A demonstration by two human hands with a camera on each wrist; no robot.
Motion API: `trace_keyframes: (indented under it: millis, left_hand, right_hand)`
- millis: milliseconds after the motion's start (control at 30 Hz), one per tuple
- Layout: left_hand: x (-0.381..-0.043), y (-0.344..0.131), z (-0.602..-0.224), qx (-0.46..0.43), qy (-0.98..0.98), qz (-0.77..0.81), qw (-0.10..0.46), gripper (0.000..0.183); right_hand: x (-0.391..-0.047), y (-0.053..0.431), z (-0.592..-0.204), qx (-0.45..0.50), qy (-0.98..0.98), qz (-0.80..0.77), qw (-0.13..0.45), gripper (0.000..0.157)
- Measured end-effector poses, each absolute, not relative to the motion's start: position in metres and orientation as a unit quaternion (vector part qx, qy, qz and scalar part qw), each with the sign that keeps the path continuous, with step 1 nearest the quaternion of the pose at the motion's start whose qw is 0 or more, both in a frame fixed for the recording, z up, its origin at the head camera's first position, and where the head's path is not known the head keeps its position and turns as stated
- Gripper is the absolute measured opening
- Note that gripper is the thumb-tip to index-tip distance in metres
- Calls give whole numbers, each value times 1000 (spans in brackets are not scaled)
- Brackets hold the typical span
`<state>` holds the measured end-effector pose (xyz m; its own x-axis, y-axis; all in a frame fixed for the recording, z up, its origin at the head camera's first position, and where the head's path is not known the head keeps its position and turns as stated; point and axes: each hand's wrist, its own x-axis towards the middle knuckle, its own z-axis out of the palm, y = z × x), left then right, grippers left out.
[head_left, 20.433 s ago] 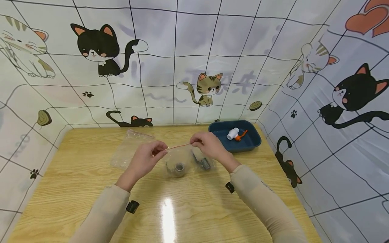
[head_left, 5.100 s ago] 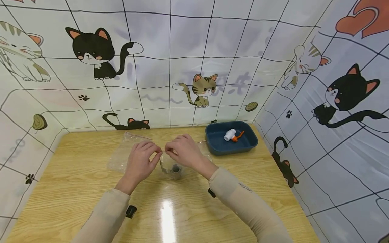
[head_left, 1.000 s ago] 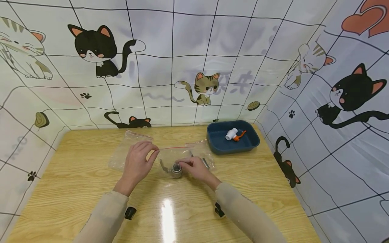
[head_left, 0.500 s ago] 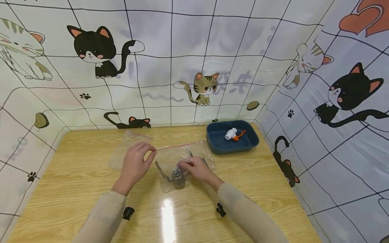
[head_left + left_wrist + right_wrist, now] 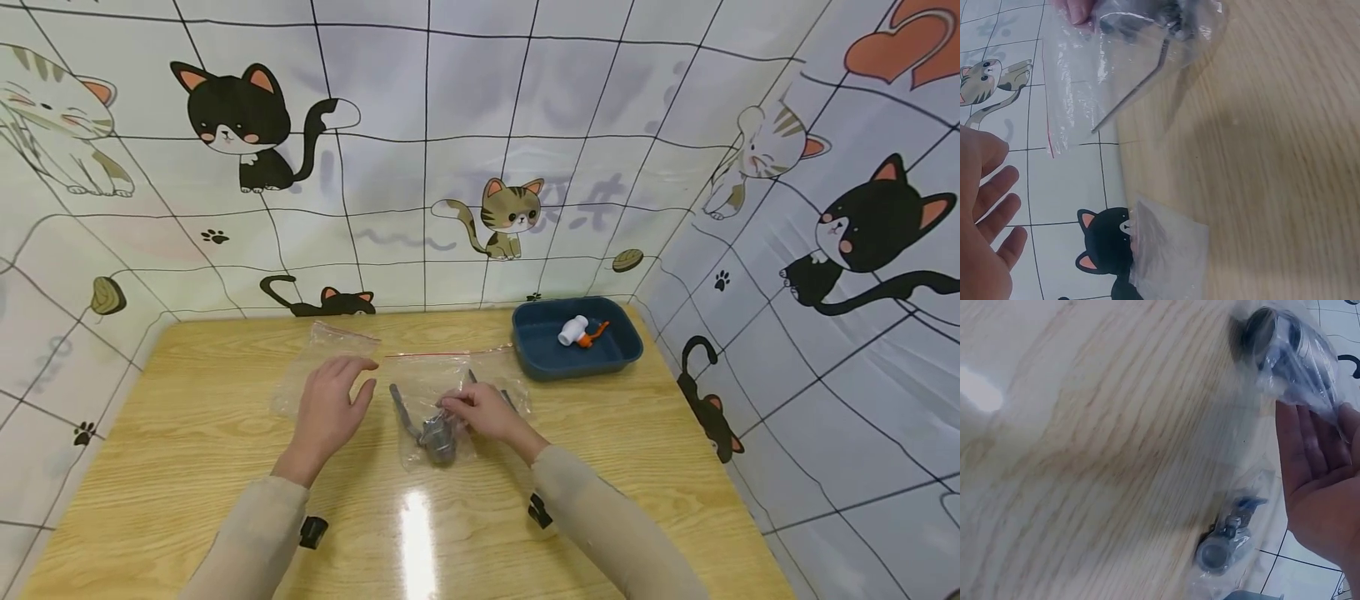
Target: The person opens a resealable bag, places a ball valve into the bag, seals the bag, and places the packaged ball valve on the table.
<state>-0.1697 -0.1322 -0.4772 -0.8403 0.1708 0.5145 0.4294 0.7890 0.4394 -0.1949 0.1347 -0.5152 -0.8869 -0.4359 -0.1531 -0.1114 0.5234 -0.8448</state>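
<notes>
A clear zip bag [image 5: 431,379] with a red seal line holds a grey ball valve [image 5: 438,440] with a long lever handle. My right hand [image 5: 491,414] pinches the bag beside the valve, thumb against fingers, as the right wrist view also shows. My left hand [image 5: 328,408] is off the bag, its fingers loosely spread to the left of it. In the left wrist view the valve's lever [image 5: 1138,87] slants through the plastic, with the red seal line at the bag's far edge.
Behind the right hand lies a second zip bag [image 5: 498,363] with another grey valve [image 5: 1215,553]. A flat zip bag [image 5: 296,379] lies to the left. At the back right, a blue tray [image 5: 536,362] holds a white valve [image 5: 573,331] with an orange handle.
My left hand has let go of the bag's seal edge. My right hand, earlier at the seal, now pinches the bag lower down by the valve. The valve has tipped and its lever points up-left.
</notes>
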Motion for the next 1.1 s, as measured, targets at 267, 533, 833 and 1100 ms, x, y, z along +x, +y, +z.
trace_keyframes:
  millis: [267,533,833,1100]
  left_hand:
    - [-163,-137,-484,-152,-927,-274,207,18]
    - [-161,-138,-488,-153,-928,-274,201,17]
    - [-159,-137,-491,-160,-927,-275,200,13]
    - [-158,-137,-494,-155,-936,-266,173,14]
  right_hand:
    - [-202,129,-511,-148,870,-440,165,28]
    - [-211,120,-514,-111,908,-382,130,24]
    - [-226,126,-516,2,941,-331,75,15]
    - [-228,130,-510,3,953,-296,71,18]
